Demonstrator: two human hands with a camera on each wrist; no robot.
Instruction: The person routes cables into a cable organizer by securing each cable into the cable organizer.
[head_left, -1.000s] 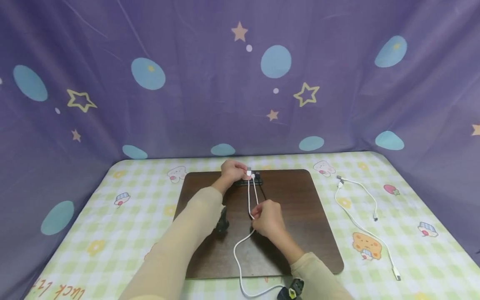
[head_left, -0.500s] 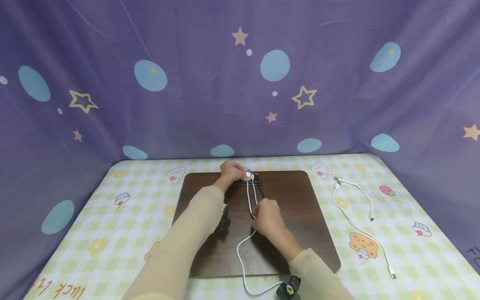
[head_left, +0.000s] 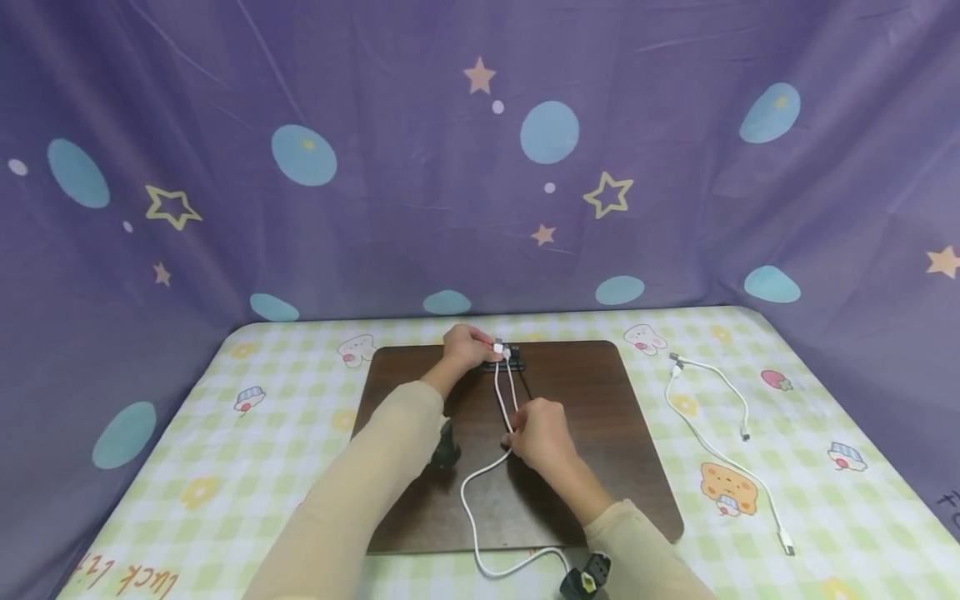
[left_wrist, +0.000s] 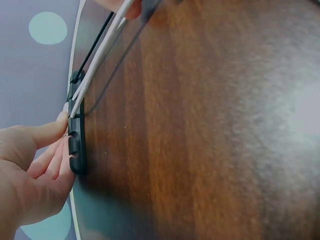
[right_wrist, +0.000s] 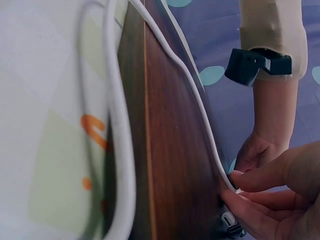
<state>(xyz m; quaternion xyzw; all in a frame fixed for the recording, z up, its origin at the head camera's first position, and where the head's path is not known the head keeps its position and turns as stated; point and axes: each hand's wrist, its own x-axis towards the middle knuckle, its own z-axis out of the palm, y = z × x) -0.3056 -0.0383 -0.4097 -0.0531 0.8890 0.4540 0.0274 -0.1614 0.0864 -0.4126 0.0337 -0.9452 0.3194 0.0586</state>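
Observation:
A black clip strip (head_left: 504, 363) (left_wrist: 75, 145) sits at the far edge of a dark brown board (head_left: 600, 433). Two white cable strands (head_left: 504, 392) (left_wrist: 95, 75) run from it toward me. My left hand (head_left: 467, 346) (left_wrist: 35, 170) holds the cable's plug end against the strip, index fingertip on it. Nearer me, my right hand (head_left: 542, 435) pinches the white cable (right_wrist: 200, 115) between fingertips (right_wrist: 250, 197) just above the board. Below that hand the cable loops over the board's near edge (head_left: 480, 542). A thin black cable (head_left: 525, 385) lies beside the strands.
A second white cable (head_left: 712, 417) lies loose on the checked tablecloth (head_left: 225, 467) to the right of the board. Purple star-print fabric (head_left: 480, 167) walls in the table behind and at both sides. A black wrist camera (right_wrist: 255, 65) sits on my left forearm.
The slack loop of white cable below my right hand has swung left across the board. Both hands stay nearly where they were.

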